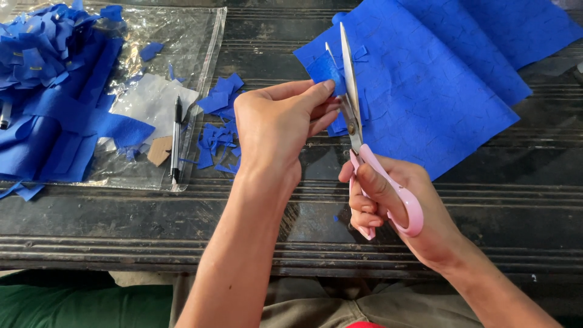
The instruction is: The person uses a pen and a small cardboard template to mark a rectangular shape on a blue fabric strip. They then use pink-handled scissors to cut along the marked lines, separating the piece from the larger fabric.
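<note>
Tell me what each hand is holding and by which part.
Left hand pinches a small blue paper piece by its lower edge. Right hand holds pink-handled scissors by the handle loops.

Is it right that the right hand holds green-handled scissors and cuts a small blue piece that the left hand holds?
Not quite: the scissors have pink handles, not green, as the head view shows. The right hand does hold them, cutting the small blue piece pinched by the left hand.
</note>
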